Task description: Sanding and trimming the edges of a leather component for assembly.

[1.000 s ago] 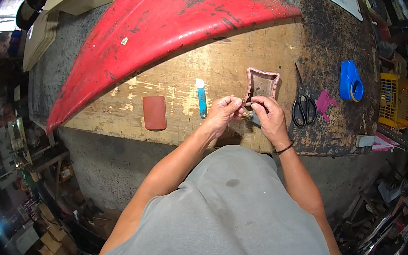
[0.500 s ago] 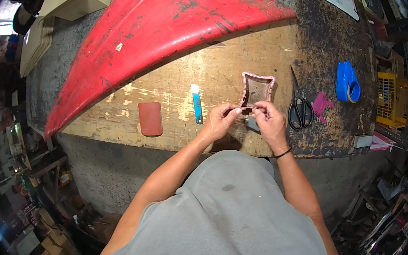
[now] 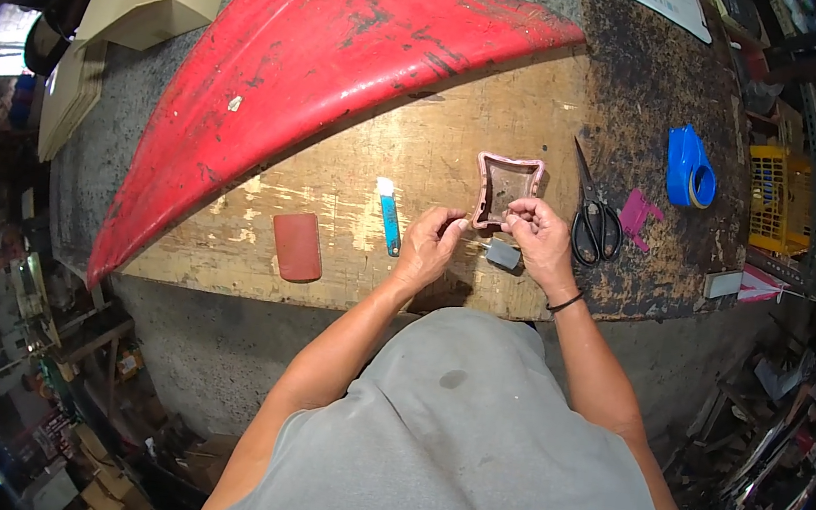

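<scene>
A small pinkish four-cornered frame (image 3: 481,191) with concave sides and a hollow middle is held over the bench before me. My right hand (image 3: 542,242) pinches at its near right corner, thumb and fingertips together. Beside the near left corner, my left hand (image 3: 431,246) has thumb and forefinger pressed together; whether something small sits between them I cannot make out. Below the frame, between my hands, lies a small grey block (image 3: 503,255) with a short pin at its left. A blue-handled cutter knife (image 3: 389,219) lies left of my left hand.
A reddish-brown rectangular pad (image 3: 298,247) lies near the front edge. A large scuffed red panel (image 3: 288,70) covers the bench's far left. Right of my hands are black scissors (image 3: 596,226), a magenta piece (image 3: 642,217) and a blue tape dispenser (image 3: 688,168).
My left hand has drawn slightly left and down, away from the frame's near edge. The grey block, partly covered before, now shows more fully. My right hand stays at the frame.
</scene>
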Demonstrator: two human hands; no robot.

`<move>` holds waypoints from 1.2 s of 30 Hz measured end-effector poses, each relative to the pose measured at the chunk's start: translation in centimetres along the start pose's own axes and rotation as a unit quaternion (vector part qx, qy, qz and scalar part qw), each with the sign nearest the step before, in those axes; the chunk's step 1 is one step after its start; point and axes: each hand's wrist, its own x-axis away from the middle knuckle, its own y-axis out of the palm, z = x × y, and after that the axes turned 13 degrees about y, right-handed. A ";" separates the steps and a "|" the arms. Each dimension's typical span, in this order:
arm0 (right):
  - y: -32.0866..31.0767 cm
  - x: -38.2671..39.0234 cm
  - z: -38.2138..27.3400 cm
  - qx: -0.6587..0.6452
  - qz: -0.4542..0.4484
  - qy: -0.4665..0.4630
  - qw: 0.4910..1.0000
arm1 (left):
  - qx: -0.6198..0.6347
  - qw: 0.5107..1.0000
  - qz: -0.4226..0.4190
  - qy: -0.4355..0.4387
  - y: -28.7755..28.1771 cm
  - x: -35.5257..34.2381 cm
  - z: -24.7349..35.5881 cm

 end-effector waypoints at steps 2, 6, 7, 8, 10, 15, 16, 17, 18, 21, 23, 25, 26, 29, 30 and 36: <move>0.2 -0.2 0.0 -0.068 -0.049 0.061 0.995 | 0.014 0.997 0.042 0.071 0.2 -0.3 0.8; 0.9 0.0 -1.1 -0.084 -0.093 0.119 0.985 | -0.027 0.978 0.008 0.208 -0.1 -1.5 2.6; 0.9 0.1 -1.3 -0.084 -0.093 0.119 0.985 | -0.027 0.978 0.007 0.208 -0.1 -1.7 2.5; 0.8 0.3 -1.7 -0.104 -0.106 0.147 0.978 | -0.050 0.970 -0.002 0.236 -0.2 -1.9 2.5; 0.6 0.5 -2.0 -0.124 -0.117 0.176 0.970 | -0.072 0.961 -0.014 0.266 -0.2 -2.2 2.7; 0.1 1.2 -2.1 -0.112 -0.164 0.182 0.963 | -0.049 0.964 -0.012 0.261 -0.3 -2.1 2.6; 0.0 1.3 -1.9 -0.111 -0.165 0.182 0.963 | -0.049 0.964 -0.012 0.260 -0.2 -1.9 2.4; 0.0 1.4 -1.5 -0.095 -0.171 0.179 0.964 | -0.029 0.970 -0.004 0.239 -0.1 -1.6 2.2; 0.0 1.5 -1.2 -0.079 -0.178 0.175 0.965 | -0.009 0.976 0.005 0.218 -0.1 -1.4 1.9; -0.6 2.3 -0.3 0.025 -0.077 0.071 0.994 | -0.009 0.995 -0.022 0.097 -0.5 -0.3 1.1; -1.7 2.6 0.1 0.125 -0.009 -0.032 0.992 | -0.066 0.993 -0.033 0.089 -0.9 0.5 -0.8; -2.9 3.0 0.8 0.267 0.055 -0.071 0.960 | -0.122 0.988 -0.046 0.080 -1.3 0.8 -1.6; -3.1 3.1 1.0 0.258 0.070 -0.053 0.962 | -0.149 0.985 -0.054 0.071 -1.3 0.9 -2.0; -3.7 2.6 2.1 0.217 0.104 -0.056 0.969 | -0.212 0.970 -0.041 0.114 -1.3 0.7 -1.6; -3.9 2.2 2.6 0.217 0.106 -0.056 0.969 | -0.249 0.955 -0.013 0.162 -1.3 0.5 -1.1; -4.3 -0.6 4.8 0.167 0.135 0.010 0.977 | -0.242 0.901 -0.150 0.327 1.8 0.1 1.1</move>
